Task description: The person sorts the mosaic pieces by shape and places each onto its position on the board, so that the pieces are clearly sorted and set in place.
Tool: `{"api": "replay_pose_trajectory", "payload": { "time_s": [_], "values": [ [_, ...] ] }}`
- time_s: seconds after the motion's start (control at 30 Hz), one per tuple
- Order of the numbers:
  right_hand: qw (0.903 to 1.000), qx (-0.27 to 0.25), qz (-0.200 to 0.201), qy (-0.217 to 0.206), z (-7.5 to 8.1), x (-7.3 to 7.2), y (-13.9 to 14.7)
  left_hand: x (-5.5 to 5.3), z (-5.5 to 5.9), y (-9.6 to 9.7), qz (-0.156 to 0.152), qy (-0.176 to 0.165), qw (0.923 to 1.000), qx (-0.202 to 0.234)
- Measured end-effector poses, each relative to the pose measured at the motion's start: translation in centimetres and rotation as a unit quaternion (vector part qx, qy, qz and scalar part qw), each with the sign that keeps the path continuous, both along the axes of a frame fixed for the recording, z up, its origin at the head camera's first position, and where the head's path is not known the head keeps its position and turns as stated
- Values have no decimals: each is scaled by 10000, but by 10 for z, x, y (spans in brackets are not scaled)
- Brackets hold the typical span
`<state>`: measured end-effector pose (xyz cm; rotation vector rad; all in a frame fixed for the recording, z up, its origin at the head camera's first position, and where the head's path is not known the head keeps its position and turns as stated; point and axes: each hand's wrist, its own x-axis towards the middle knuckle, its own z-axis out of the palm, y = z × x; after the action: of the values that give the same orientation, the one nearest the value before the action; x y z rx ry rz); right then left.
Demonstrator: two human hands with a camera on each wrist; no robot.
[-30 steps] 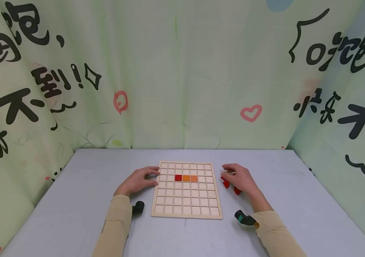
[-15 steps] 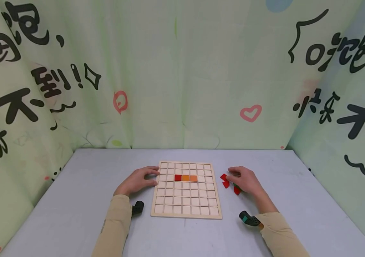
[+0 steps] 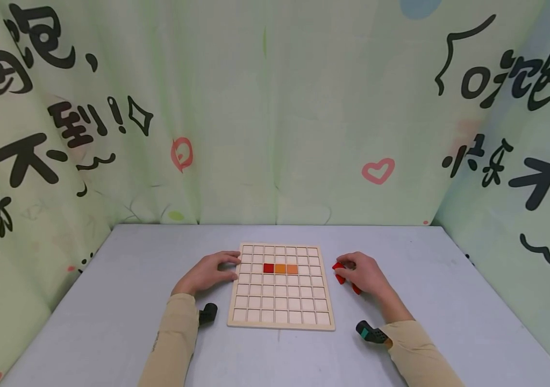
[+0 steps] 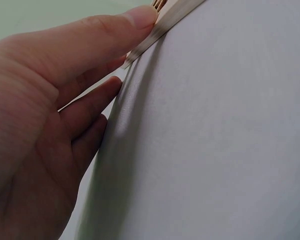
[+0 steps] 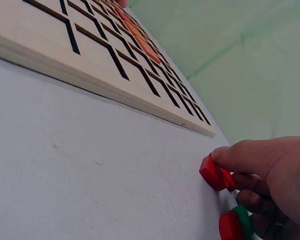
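Observation:
A wooden grid board [image 3: 280,325] lies on the table between my hands. One red tile [image 3: 268,268] and two orange tiles [image 3: 286,269] sit side by side in one of its upper rows. My left hand [image 3: 209,271] rests at the board's left edge, fingers extended, thumb on the rim in the left wrist view. Right of the board, my right hand [image 3: 362,272] pinches a red block [image 5: 211,173] at table level; its index fingertip is hidden behind. Another red piece shows just behind that block. Under the palm lie a red block [image 5: 230,226] and a green block [image 5: 244,221], partly covered.
The white table [image 3: 275,357] extends around the board on all sides. A printed green curtain [image 3: 275,134] hangs along its back and sides. Black wrist devices [image 3: 208,314] sit below both hands.
My right hand drew back a little to the right, uncovering red blocks, then came back left with its thumb and finger onto them. Left hand, board and its tiles stay put.

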<state>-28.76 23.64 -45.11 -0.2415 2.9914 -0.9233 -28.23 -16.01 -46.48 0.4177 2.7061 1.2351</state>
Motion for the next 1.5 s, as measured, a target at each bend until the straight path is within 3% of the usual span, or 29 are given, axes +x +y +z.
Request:
{"api": "replay_pose_trajectory", "payload": {
  "time_s": [0.8, 1.5],
  "values": [
    [9999, -75, 46, 84, -3, -9, -3, 0, 1, 0, -29, 62, 10000, -13],
    [9995, 188, 197, 137, -3, -12, -2, -1, -1, -3, -268, 231, 9994, -17]
  ]
}}
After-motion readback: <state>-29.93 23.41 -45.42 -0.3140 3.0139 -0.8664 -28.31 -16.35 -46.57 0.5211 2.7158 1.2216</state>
